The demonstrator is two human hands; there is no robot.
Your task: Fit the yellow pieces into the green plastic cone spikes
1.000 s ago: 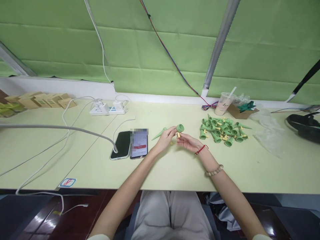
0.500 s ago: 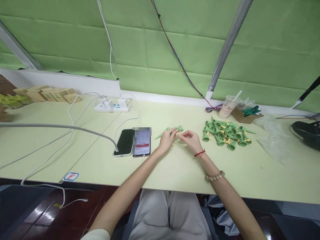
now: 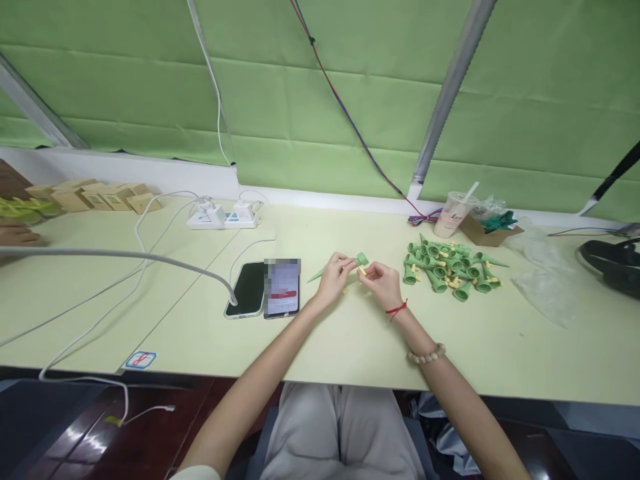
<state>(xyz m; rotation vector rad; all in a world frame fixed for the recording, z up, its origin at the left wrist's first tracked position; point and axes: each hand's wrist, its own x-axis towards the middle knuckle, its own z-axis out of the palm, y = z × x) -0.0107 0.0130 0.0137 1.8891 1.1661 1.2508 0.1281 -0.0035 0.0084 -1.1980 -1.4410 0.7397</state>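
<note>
Green trumpet-shaped plastic piece (image 3: 362,259) sitting clamped in left hand (image 3: 332,279), left of pile of similar green pieces (image 3: 440,272), apparently for steadiness; right hand (image 3: 383,283) pinching small yellow plastic piece (image 3: 363,271) just beside flared end.

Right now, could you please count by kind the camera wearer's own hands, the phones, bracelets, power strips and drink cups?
Left hand, right hand: 2
Phones: 2
Bracelets: 2
Power strip: 1
Drink cup: 1
Total: 8
</note>
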